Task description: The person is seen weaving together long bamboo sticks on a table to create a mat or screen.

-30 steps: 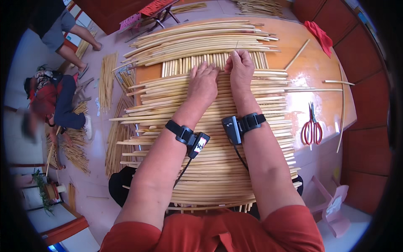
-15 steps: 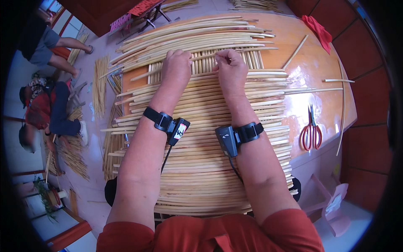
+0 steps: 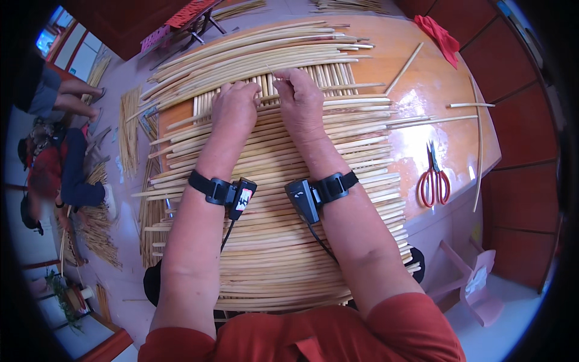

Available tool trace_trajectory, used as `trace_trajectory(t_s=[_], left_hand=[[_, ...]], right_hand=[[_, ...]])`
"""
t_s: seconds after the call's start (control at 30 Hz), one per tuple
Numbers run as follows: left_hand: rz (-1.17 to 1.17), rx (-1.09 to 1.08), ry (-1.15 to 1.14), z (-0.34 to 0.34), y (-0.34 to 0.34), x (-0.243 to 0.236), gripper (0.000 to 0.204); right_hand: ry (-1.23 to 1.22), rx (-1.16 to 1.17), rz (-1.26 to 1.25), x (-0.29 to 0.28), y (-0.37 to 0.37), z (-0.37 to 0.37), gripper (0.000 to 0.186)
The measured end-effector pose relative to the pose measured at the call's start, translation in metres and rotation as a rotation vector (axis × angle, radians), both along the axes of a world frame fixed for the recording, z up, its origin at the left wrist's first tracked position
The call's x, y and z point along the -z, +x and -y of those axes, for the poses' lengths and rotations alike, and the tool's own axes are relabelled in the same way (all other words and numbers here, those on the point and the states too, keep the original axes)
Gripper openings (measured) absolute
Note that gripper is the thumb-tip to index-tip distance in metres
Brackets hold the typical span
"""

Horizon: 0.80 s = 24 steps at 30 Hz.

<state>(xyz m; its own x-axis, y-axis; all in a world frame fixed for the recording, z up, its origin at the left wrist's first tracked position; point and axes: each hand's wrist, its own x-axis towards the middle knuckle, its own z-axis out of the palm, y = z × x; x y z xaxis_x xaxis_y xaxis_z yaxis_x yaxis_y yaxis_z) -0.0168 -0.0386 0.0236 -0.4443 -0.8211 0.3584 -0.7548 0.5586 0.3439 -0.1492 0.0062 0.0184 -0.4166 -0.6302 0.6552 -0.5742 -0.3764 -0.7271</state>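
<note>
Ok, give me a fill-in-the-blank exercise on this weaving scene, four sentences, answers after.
1. Both hands, the left hand and the right hand, rest on a woven mat of pale ____ strips.
2. The scissors on the table have ____ handles.
3. The scissors lie to the person's ____.
4. Each wrist carries a ____ strap.

Answers: bamboo; red; right; black
</note>
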Motion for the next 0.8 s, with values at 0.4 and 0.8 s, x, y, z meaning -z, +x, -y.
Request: trace_trajectory(t_s=[0.4,0.8], left_hand=[[-0.225,0.008,-0.103,0.003,-0.013,0.034,0.008],[-0.313,-0.036,-0.022,-0.009,-0.011,0.022,0.004]], right_hand=[[0.123,0.062,0.114,0.005,-0.001,0.0,0.006],[0.275,0.136,0.189,0.003,0.001,0.0,0.011]])
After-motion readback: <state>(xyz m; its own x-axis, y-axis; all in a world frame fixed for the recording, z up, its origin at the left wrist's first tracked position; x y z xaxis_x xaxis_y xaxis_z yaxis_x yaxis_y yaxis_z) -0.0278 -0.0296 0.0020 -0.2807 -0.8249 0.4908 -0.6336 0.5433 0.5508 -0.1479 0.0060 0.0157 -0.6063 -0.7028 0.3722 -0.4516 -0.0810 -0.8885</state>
